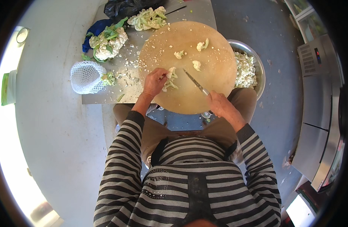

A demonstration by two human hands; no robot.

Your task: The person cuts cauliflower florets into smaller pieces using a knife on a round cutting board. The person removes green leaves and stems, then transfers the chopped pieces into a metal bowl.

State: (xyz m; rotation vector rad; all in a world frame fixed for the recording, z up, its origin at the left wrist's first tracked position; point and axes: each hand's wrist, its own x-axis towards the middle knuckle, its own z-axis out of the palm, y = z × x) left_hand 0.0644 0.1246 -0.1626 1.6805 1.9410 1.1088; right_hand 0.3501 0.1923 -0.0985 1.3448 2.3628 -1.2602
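My left hand (155, 81) grips a cauliflower piece (171, 79) by its left side, low over a round wooden chopping board (188, 99). The handle of a knife (196, 82) is in my right hand (219, 103). Its narrow blade points up and left, with the tip a short way right of the held piece. Farther up the board lie three loose florets: one near the top right (202, 45), a small one (178, 54) left of it, and another (196, 65) just above the knife tip. Crumbs are scattered over the board's left side.
A steel bowl (261, 71) of cut cauliflower (244, 69) stands right of the board. On the metal table (131, 93) at left are a leafy cauliflower head (113, 42), another cauliflower chunk (148, 18), a white foam net (87, 76) and a black plastic bag (123, 10).
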